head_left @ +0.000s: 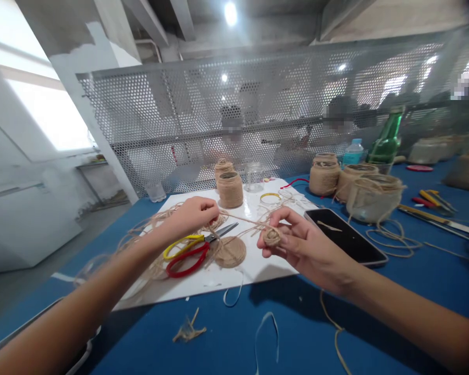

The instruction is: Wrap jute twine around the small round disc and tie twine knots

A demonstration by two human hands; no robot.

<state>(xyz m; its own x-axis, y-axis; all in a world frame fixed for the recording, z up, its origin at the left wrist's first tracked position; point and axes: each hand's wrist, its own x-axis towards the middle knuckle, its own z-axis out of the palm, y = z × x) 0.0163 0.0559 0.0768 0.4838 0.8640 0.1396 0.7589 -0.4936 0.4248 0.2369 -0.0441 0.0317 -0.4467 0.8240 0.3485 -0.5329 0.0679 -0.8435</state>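
Between the fingers of my right hand (297,242) is a small wound ball of jute twine (272,237). A taut length of twine (244,219) runs from it to my left hand (199,212), whose fingers are pinched on the strand. Below and between the hands lie scissors with one yellow and one red handle (191,255), their blades pointing right. Beside the blades a flat round twine disc (230,251) rests on a white sheet (168,291). Loose twine (140,245) is heaped under and behind my left forearm.
Twine-wrapped jars (231,190) stand at the back, with a clear jar (254,177) beside them. At right are more wrapped jars (323,177), a green bottle (386,138), a dark tablet-like slab (346,237) and tools (433,200). A perforated metal screen (195,125) closes the table's far side.
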